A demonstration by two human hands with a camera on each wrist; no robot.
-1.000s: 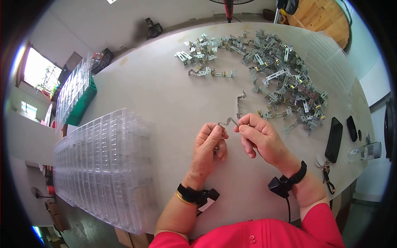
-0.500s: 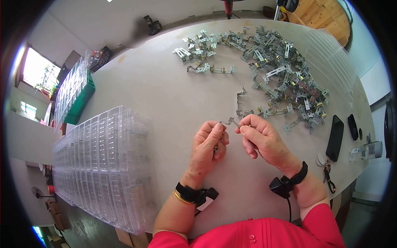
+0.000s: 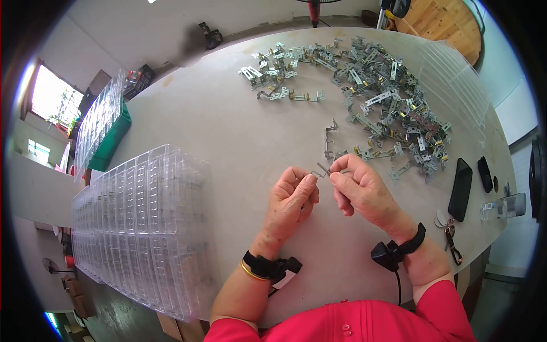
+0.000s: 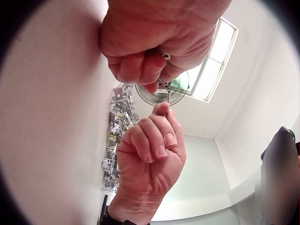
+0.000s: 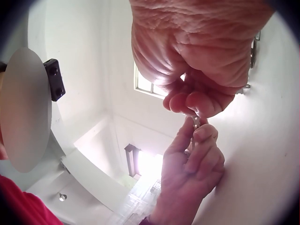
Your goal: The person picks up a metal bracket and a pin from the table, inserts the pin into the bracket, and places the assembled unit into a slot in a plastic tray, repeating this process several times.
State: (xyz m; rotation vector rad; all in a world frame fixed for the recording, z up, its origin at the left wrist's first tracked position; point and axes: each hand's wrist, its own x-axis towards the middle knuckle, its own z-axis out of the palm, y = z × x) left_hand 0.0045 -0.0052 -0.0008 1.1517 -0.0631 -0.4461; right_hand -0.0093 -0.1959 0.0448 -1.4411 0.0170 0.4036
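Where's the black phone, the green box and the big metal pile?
Black phone (image 3: 460, 189): head view, middle of its dark face.
Green box (image 3: 114, 142): head view, its green side.
Metal pile (image 3: 378, 98): head view, a pale bracket in it.

A workshop-like room, with heaped metal brackets (image 3: 393, 108) and stacked clear plastic trays (image 3: 137, 228).

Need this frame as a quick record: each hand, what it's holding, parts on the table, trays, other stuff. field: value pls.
left_hand: left hand, pinching bent metal piece
right_hand: right hand, pinching metal strip
piece_and_strip: ends close together; joined or separate, cannot tell
parts_pile: metal brackets, heaped beyond the hands, mostly to the right
stray_part: lone bracket, between hands and heap
trays: clear plastic trays, left side of table
right_edge: black phone
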